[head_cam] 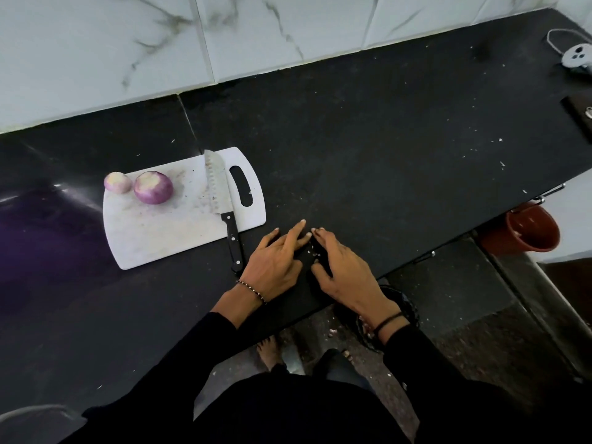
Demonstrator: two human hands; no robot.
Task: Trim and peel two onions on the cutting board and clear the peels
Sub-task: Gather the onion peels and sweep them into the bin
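Note:
Two peeled purple onions, a small one (117, 182) and a larger one (153, 187), sit at the far left of a white cutting board (166, 232). A black-handled knife (221, 200) lies across the board's right side, its handle over the edge. My left hand (276, 263) and my right hand (339, 267) lie flat on the black counter right of the board, fingers straight, fingertips nearly meeting. A few small pale peel bits (313, 249) lie between them.
The counter's front edge (416, 261) runs diagonally just behind my hands. A dark bin (404, 310) with peels stands on the floor below my right wrist. A red bucket (533, 230) is at the right. A white device (576, 56) rests at the far right corner.

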